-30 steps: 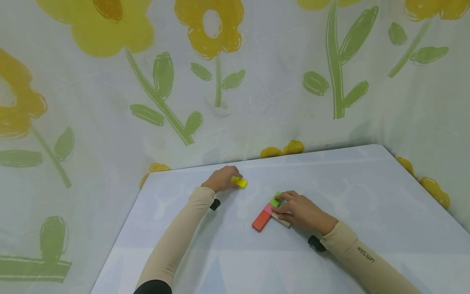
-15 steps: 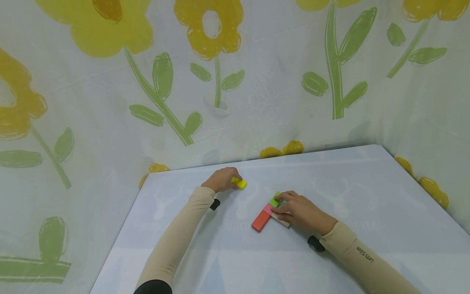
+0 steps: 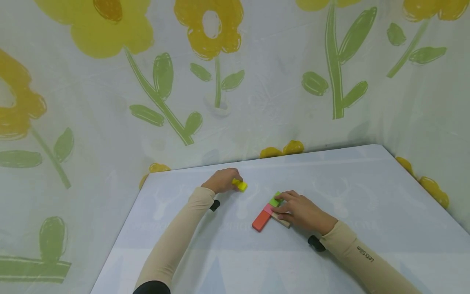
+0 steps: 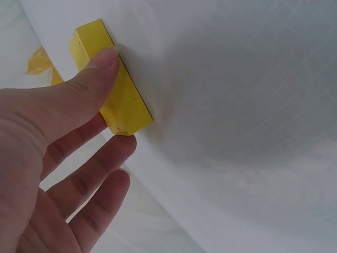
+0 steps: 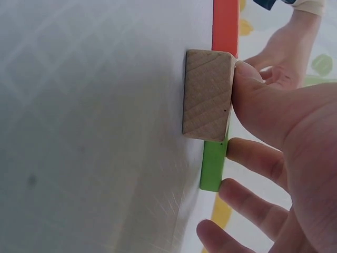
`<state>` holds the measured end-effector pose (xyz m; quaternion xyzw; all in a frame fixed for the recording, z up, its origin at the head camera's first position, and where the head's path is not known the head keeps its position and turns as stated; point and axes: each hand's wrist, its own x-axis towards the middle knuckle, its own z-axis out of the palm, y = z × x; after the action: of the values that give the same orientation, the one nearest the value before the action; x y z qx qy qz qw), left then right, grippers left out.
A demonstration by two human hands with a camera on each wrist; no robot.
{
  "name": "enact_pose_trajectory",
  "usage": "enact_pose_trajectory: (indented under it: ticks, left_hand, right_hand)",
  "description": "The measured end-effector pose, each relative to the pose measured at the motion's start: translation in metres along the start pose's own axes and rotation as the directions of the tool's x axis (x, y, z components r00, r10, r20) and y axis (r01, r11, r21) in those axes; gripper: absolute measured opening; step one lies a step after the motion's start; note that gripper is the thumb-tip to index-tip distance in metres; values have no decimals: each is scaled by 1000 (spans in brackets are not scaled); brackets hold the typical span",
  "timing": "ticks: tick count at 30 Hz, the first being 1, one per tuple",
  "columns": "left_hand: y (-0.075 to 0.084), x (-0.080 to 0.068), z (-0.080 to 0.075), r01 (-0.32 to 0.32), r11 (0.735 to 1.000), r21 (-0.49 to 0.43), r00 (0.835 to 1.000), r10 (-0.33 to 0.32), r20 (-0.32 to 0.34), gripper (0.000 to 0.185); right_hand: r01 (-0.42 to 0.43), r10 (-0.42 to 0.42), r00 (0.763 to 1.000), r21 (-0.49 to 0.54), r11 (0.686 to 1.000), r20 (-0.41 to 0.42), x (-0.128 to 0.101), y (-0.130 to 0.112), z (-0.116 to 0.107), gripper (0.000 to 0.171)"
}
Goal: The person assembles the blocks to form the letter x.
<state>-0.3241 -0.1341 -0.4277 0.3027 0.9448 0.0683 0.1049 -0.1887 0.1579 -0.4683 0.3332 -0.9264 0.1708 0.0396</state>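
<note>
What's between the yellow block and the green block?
Nothing: the head view shows only bare white table between the small yellow block and the flat green block.

Bright yellow for the block (image 3: 240, 185) at the left hand (image 3: 220, 180); lime green for the block (image 3: 275, 199) under the right hand (image 3: 300, 211), with a pink block (image 3: 267, 209) and an orange-red block (image 3: 260, 221) in the same row, and pale bare wood with visible grain for the block (image 5: 206, 99) at the thumb. Very pale blue-white for the desk (image 3: 367, 192), faintly marked with lighter shapes and a fine grid. Beige for both sleeves (image 3: 172, 241), small dark lettering on the right one, and white for the backdrop cloth (image 3: 279, 81), printed with big yellow-and-orange flowers on green stems and leaves.
</note>
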Motion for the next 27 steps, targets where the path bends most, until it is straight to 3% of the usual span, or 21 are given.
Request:
enact_pose_trajectory:
  ticks: [27]
  left_hand:
    - [12,-5,-1,-46,997,64,999,44,32,38]
  right_hand:
    - [15,-15,1000,4,1000,-4,0,2,0,32]
